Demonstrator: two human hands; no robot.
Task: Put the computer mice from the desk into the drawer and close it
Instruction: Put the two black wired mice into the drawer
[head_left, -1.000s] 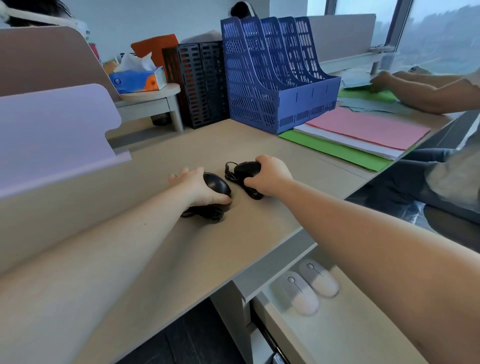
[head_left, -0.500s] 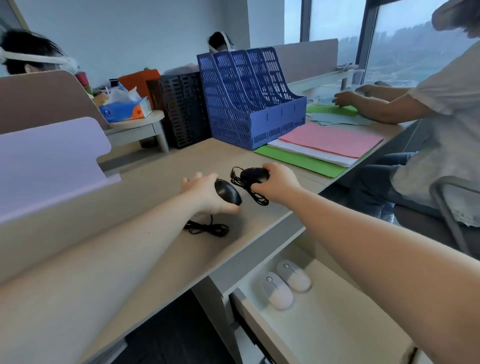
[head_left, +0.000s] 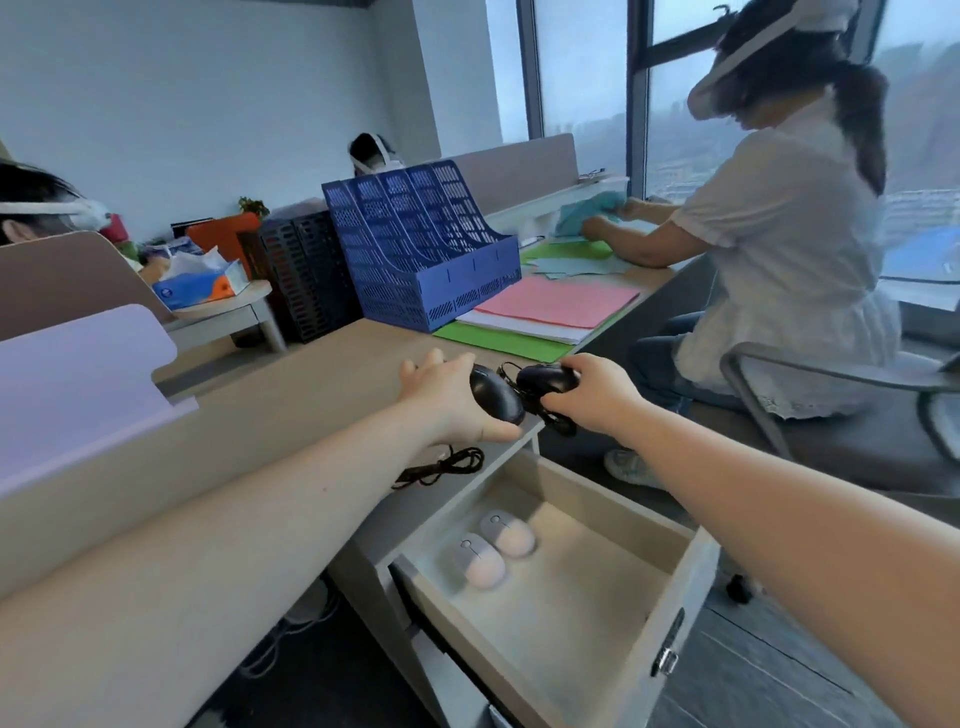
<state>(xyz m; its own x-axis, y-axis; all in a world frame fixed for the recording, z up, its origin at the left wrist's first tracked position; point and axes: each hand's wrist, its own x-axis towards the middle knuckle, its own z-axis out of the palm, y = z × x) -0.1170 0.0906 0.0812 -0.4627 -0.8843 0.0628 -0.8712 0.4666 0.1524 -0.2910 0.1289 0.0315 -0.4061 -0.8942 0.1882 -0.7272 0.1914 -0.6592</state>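
My left hand (head_left: 452, 402) grips a black wired mouse (head_left: 496, 400) lifted above the desk's front edge; its coiled cable (head_left: 441, 467) dangles down to the desk. My right hand (head_left: 592, 397) holds a second black wired mouse (head_left: 545, 378) right beside the first, with its bundled cable hanging under my fingers. Below both hands the drawer (head_left: 670, 597) stands pulled out. Two white mice (head_left: 483, 564) (head_left: 509, 535) lie side by side at its back left.
A blue file rack (head_left: 421, 249), a black rack (head_left: 306, 275) and pink and green paper sheets (head_left: 550, 306) sit on the desk (head_left: 291, 384) farther back. A seated person (head_left: 779, 249) on a chair (head_left: 857, 415) is close on the right. A divider panel (head_left: 78, 374) rises at left.
Both hands lifted their black mice off the desk and carried them right, past the desk edge over the drawer. The view has tilted up and right.
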